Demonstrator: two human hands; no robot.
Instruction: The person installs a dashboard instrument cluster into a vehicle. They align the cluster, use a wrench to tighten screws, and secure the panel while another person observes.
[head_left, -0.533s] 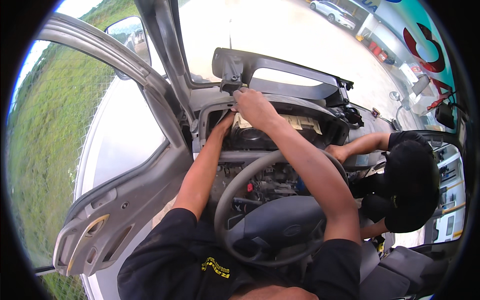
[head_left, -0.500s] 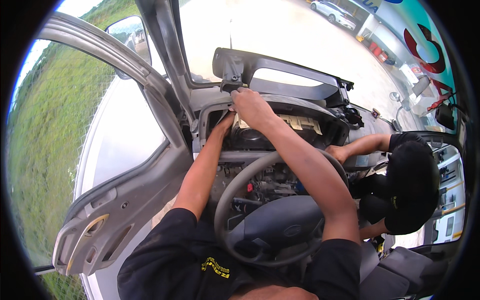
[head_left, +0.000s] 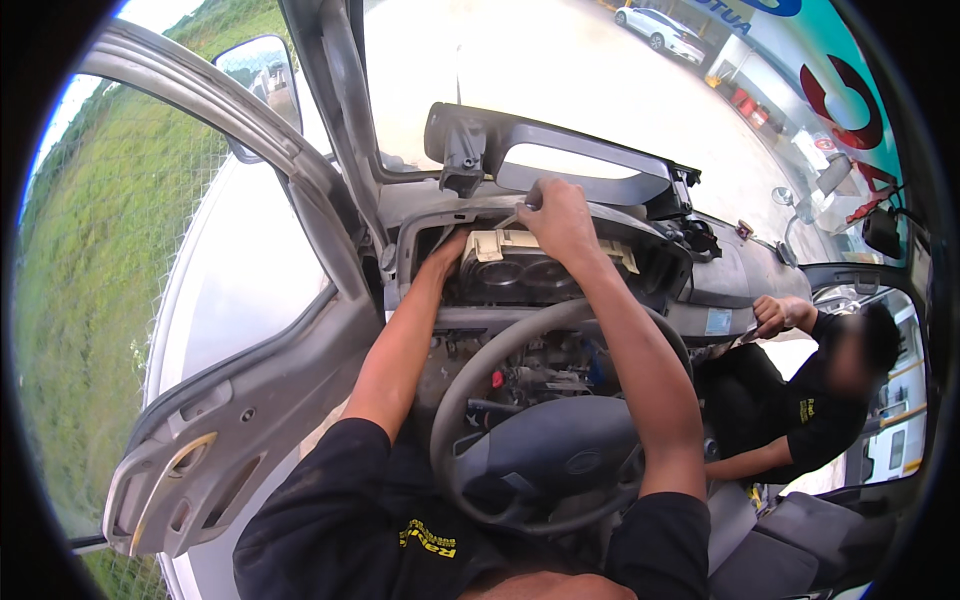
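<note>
Left hand (head_left: 452,248) inside dash opening (head_left: 404,255) beside instrument cluster (head_left: 535,271), grip hidden, can't tell. Right hand (head_left: 562,217) above cluster, fingers curled, grip unclear.

Vehicle cab (head_left: 300,385): steering wheel (head_left: 565,445), dashboard (head_left: 735,285)

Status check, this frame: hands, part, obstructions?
Left hand inside dash opening, grip hidden. Right hand over top edge of instrument cluster, grip unclear. Cluster within the opening. Steering wheel on near side.

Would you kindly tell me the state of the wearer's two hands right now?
Left hand: cannot be told, partly hidden beside the cluster.
Right hand: curled over it; whether it holds anything cannot be told.
</note>
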